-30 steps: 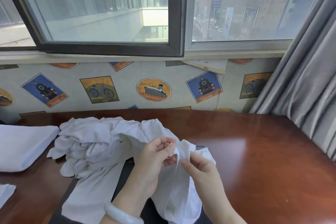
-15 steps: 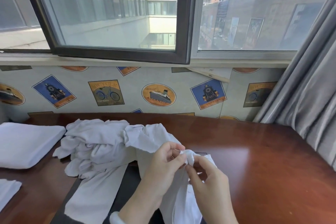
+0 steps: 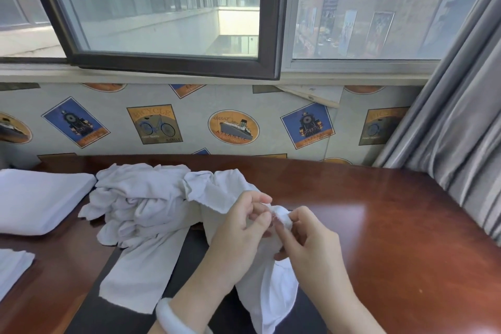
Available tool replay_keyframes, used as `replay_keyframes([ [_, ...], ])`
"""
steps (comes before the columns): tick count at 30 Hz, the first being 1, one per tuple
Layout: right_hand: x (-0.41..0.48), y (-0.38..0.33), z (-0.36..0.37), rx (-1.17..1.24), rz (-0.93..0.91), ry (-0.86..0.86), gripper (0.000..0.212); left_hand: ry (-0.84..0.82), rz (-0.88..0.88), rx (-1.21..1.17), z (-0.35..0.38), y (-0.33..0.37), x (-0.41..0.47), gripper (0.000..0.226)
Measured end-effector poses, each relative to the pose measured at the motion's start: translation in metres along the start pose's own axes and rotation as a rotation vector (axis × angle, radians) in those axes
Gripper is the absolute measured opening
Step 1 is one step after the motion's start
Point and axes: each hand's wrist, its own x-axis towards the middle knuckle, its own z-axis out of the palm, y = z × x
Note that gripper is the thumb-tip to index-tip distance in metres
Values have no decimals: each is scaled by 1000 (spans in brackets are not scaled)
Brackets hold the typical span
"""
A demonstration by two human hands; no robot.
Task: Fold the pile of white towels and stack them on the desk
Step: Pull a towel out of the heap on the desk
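Towel (image 3: pixel 273 290), white, one item, in hand: its bunched top edge is pinched between left hand (image 3: pixel 238 228) and right hand (image 3: pixel 311 244), the fingers of both curled onto the cloth above the near edge of the desk (image 3: pixel 393 225); the remainder hangs limp below the hands. Pile of unfolded towels (image 3: pixel 141 198): crumpled heap on the desk just left of the hands, one flat length trailing over the near edge. Folded stack (image 3: pixel 40 198): far left of the desk, squared off; further white cloth (image 3: pixel 13 266) lies nearer, cut by the frame. Step, as judged: finding an edge or corner of the held towel ahead of its first fold, with several towels yet to do. Next move calls for sliding the fingers apart along the hem to two corners, then spreading the cloth flat.
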Motion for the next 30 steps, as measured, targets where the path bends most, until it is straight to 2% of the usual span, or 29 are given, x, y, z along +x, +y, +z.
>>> replay_keyframes([
  [3, 5, -2, -10, 192, 122, -3, 9, 27, -1, 114, 3, -8, -6, 18],
  [7, 12, -1, -22, 426, 204, -46, 44, 44, -76, 127, 10, -22, -19, 21],
  [9, 12, -2, -28, 525, 233, -68, 38, 121, -22, 159, 14, -31, -30, 23],
  [11, 11, -5, -34, 601, 259, -69, 23, 201, 172, 321, 20, -43, -43, 17],
  [13, 8, -10, -37, 651, 259, -76, 14, 214, 253, 446, 28, -56, -57, 18],
  [20, -31, -44, -39, 681, 166, -96, 9, 229, 21, 522, 51, -66, -84, 52],
  [25, -57, -70, -43, 710, 86, -43, 5, 285, -177, 472, 51, -60, -73, 31],
  [28, -63, -95, -62, 814, -25, 29, 12, 260, -225, 478, 36, -60, -61, 29],
  [30, -68, -111, -79, 856, -120, 42, 22, 189, -209, 384, 27, -47, -56, 28],
])
